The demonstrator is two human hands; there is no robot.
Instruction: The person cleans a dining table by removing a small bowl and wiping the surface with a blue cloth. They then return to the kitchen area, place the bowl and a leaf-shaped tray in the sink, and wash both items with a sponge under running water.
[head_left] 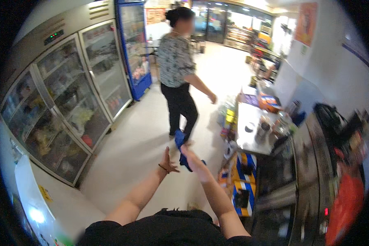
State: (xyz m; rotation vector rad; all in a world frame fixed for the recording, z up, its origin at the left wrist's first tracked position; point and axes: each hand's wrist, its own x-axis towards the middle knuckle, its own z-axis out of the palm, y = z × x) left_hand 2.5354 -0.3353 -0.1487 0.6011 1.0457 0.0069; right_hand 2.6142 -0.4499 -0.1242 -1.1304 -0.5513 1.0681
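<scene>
In front of my body, over the pale floor, my left hand [169,163] has its fingers spread and holds nothing. A dark band circles that wrist. Close beside it, my right hand [192,159] is closed on a blue cloth [179,139]. One part of the cloth stands up past the fingers, and a darker part hangs below the hand. Motion blur hides its exact shape. The two hands are apart.
Glass-door fridges [65,102] and a blue display cooler [137,53] line the left. A person [178,61] in a patterned top walks ahead. Along the right stand a steel counter [250,133] with containers, orange-blue boxes [244,184] and a red bag [344,205].
</scene>
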